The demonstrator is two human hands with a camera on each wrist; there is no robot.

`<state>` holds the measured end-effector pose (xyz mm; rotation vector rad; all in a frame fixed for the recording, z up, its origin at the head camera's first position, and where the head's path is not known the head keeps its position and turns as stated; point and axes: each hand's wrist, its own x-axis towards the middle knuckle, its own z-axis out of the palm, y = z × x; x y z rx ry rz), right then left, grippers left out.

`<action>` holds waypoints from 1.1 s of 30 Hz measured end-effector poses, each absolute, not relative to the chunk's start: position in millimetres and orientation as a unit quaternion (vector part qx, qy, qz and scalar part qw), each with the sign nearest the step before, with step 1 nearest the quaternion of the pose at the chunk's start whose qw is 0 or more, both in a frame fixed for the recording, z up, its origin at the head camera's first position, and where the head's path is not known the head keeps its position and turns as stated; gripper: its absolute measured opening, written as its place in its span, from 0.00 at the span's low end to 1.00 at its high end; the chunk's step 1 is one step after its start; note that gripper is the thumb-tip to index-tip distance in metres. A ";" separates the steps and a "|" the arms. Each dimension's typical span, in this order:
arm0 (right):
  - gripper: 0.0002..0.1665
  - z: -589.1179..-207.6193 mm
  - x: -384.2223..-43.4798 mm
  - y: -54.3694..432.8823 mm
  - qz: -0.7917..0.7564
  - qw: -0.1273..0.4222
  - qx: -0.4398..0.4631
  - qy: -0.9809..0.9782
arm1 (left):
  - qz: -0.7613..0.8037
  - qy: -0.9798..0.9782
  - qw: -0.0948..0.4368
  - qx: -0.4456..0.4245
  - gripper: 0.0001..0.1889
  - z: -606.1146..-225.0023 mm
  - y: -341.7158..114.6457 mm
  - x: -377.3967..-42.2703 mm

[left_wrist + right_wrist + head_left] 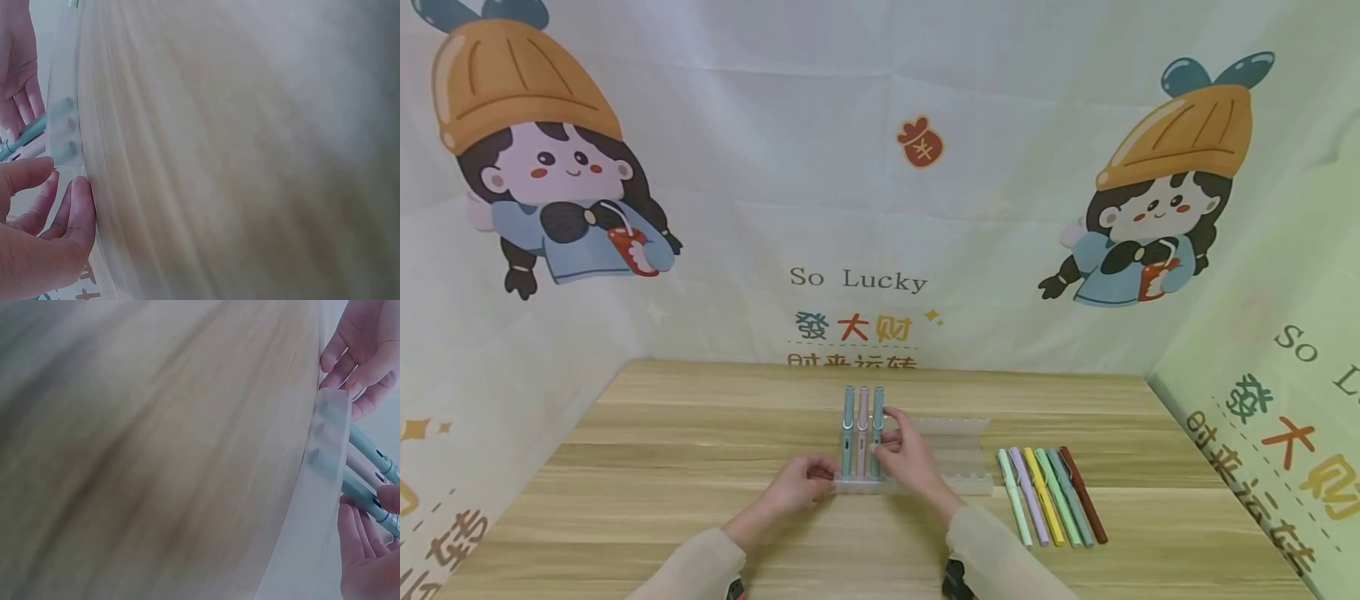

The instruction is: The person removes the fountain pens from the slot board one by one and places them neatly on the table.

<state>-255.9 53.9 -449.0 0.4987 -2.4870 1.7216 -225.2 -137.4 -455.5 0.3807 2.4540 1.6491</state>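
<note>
A clear plastic pen rack (967, 484) with scalloped edges lies on the table in the head view. Its left end carries a teal pen (848, 408), a pink pen (863, 410) and a second teal pen (878, 403), side by side. My left hand (801, 485) pinches the rack's front left corner between thumb and fingers. At the third pen, my right hand (912, 460) has its thumb on the near side and fingers round the other side. Through the frosted front wall (312, 506), the right wrist view shows the pen ends.
To the right of the rack lies a slanted row of capped pens: mint (1015, 498), purple (1029, 497), yellow (1046, 500), green (1058, 498), grey-blue (1077, 500) and dark red (1084, 497). A printed cloth (760, 208) hangs behind the wooden table (685, 450).
</note>
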 end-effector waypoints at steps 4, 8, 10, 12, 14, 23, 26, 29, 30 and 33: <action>0.34 -448.8 -256.9 52.7 0.556 0.040 0.160 -0.815 | 0.552 0.820 0.082 0.129 0.10 -454.5 -137.6 -224.9; 0.34 -449.2 -258.0 51.7 0.554 0.044 0.159 -0.816 | 0.552 0.820 0.082 0.128 0.09 -455.0 -136.9 -225.4; 0.34 -449.4 -258.2 51.4 0.554 0.047 0.157 -0.816 | 0.552 0.820 0.082 0.127 0.09 -455.1 -136.6 -225.5; 0.34 -449.1 -257.9 51.4 0.556 0.050 0.154 -0.815 | 0.553 0.820 0.082 0.126 0.10 -455.7 -136.5 -225.7; 0.33 -448.7 -257.8 51.3 0.558 0.052 0.151 -0.815 | 0.553 0.819 0.081 0.126 0.10 -456.1 -136.7 -225.8; 0.33 -441.4 -258.1 52.7 0.576 0.084 0.143 -0.801 | 0.552 0.821 0.075 0.125 0.09 -457.2 -136.5 -225.4; 0.32 -438.8 -258.9 55.1 0.591 0.102 0.144 -0.787 | 0.552 0.821 0.075 0.125 0.09 -457.6 -136.6 -225.1; 0.31 -430.6 -255.9 59.0 0.605 0.103 0.142 -0.777 | 0.553 0.820 0.075 0.126 0.09 -457.6 -136.9 -224.8; 0.32 -429.4 -255.7 60.7 0.607 0.103 0.142 -0.775 | 0.552 0.821 0.075 0.126 0.09 -457.5 -136.9 -224.8; 0.32 -427.0 -254.5 66.6 0.613 0.093 0.141 -0.772 | 0.551 0.821 0.076 0.126 0.09 -456.9 -137.3 -224.6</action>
